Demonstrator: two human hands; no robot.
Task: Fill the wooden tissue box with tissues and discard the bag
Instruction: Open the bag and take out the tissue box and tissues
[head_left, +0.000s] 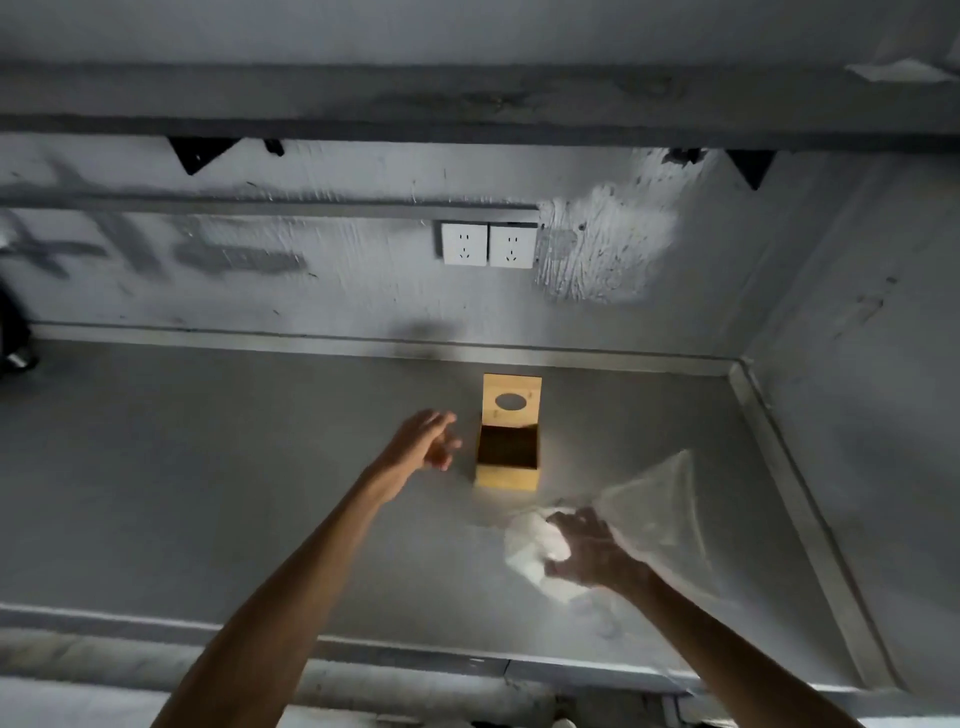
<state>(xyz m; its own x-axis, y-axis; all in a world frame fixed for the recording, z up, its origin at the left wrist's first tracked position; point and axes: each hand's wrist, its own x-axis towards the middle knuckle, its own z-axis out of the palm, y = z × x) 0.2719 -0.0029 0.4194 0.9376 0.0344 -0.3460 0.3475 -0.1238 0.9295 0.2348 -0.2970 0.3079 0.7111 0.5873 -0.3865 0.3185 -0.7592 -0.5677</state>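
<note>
A wooden tissue box (506, 478) stands near the back of the grey counter. Its lid (511, 400), with an oval hole, is tipped up and back, and the dark inside looks empty. My left hand (428, 439) hovers just left of the box, fingers spread, holding nothing. In front of the box and to its right, my right hand (589, 551) grips a white wad of tissues (535, 545) together with a clear plastic bag (660, 509). The bag fans up and to the right behind that hand. Motion blur softens both hands.
The grey counter (208, 493) has a raised metal rim at the back and along the right side (779, 431). Two white wall sockets (488, 244) sit above the box. A dark object (15, 332) lies at the far left. A shelf on black brackets runs overhead.
</note>
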